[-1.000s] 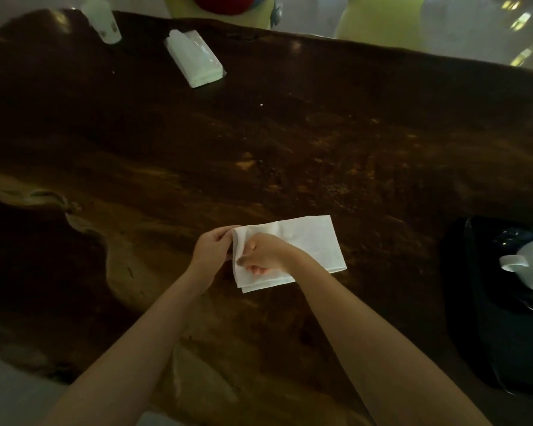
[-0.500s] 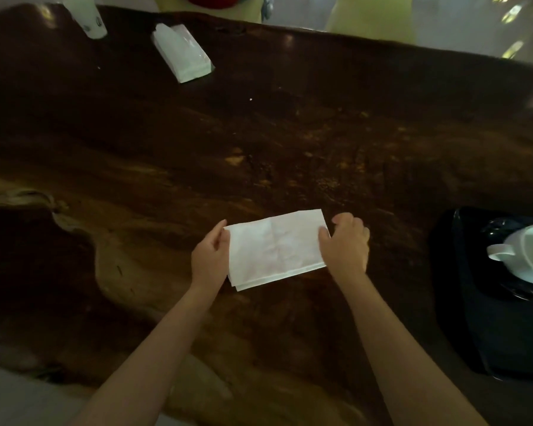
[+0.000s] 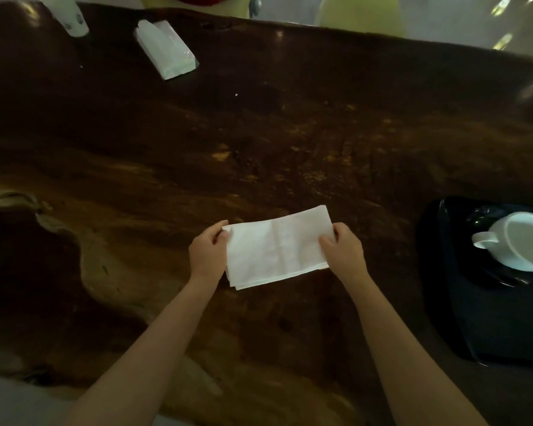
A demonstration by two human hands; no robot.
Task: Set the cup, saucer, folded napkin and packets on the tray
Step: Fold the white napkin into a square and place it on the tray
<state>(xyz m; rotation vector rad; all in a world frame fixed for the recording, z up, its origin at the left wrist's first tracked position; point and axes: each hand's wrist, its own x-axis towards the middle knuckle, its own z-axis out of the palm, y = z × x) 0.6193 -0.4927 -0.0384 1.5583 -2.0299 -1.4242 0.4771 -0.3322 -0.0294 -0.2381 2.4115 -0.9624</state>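
The left hand point(image 3: 208, 252) and right hand point(image 3: 342, 252) each pinch a short end of the white napkin point(image 3: 277, 249), which lies between them on the wooden table point(image 3: 259, 133). Folding seems underway; next, another fold, then across to the black tray point(image 3: 443, 272) beyond the right grip, where the cup point(image 3: 517, 241) probably sits on a saucer.

White folded napkin point(image 3: 277, 249) flat on the table; white cup point(image 3: 517, 241) on dark tray point(image 3: 443, 287)

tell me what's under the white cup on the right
The white cup sits on a dark saucer, which rests on the black tray. The saucer's middle is covered by the cup, so anything lying there is hidden.
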